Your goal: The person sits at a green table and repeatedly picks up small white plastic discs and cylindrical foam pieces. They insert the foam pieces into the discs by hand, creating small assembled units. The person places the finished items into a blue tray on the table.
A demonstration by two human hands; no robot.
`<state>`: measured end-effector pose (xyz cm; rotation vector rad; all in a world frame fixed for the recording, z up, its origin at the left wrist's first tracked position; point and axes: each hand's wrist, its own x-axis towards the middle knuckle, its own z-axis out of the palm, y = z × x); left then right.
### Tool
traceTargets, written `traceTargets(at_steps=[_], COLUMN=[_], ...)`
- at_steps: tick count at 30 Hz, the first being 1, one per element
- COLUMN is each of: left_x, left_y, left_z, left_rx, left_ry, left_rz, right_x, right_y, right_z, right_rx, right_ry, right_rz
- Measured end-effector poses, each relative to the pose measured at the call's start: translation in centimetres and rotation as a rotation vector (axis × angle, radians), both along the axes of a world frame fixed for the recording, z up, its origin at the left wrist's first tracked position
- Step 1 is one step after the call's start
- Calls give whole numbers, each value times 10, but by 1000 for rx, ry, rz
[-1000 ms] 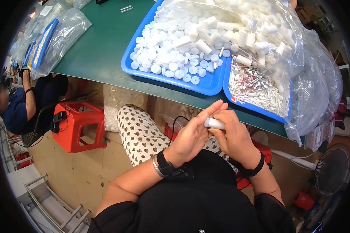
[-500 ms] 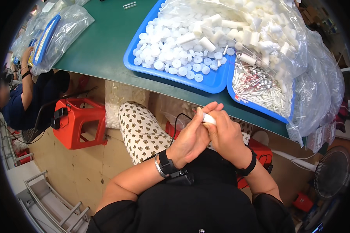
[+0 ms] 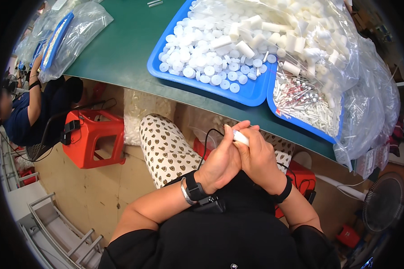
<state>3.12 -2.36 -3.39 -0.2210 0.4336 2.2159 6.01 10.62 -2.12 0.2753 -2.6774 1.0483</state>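
Observation:
Above my lap, my left hand (image 3: 221,165) and my right hand (image 3: 261,158) come together around a small white plastic cylinder (image 3: 241,137). My right thumb and fingers grip its near end. The left thumb presses at its far end, with the left fingers behind it and partly hidden. Past my hands, on the green table (image 3: 116,67), a blue tray (image 3: 252,99) bears many translucent white discs (image 3: 209,71). White foam-like cylinders (image 3: 280,28) lie in a clear plastic bag over that tray. Beside it, a smaller blue tray (image 3: 306,127) carries thin white and reddish pieces (image 3: 303,101).
A red stool (image 3: 94,141) stands on the floor at left, near a seated person (image 3: 24,101) at the table. Clear bags (image 3: 83,33) lie at the far left. A fan (image 3: 382,201) is at lower right. Metal racks (image 3: 63,233) stand at lower left.
The view has shifted slightly. My hands remain together on the white cylinder, which is turned a little and shows more of its side. The left fingers show slightly less spread.

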Motion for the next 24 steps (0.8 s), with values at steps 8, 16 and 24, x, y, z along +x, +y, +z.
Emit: traceTargets(at_steps=[8, 16, 24], left_x=[8, -2, 17], left_y=[-3, -23, -6], left_z=[-4, -11, -31], left_rx=[-210, -292, -398], left_ry=[193, 162, 147], left_rz=[-19, -139, -22], right_x=[1, -4, 13], right_y=[-6, 17, -4], right_z=[-3, 0, -39], right_rx=[-210, -1166, -392], right_ry=[-140, -1079, -488], right_rz=[1, 45, 40])
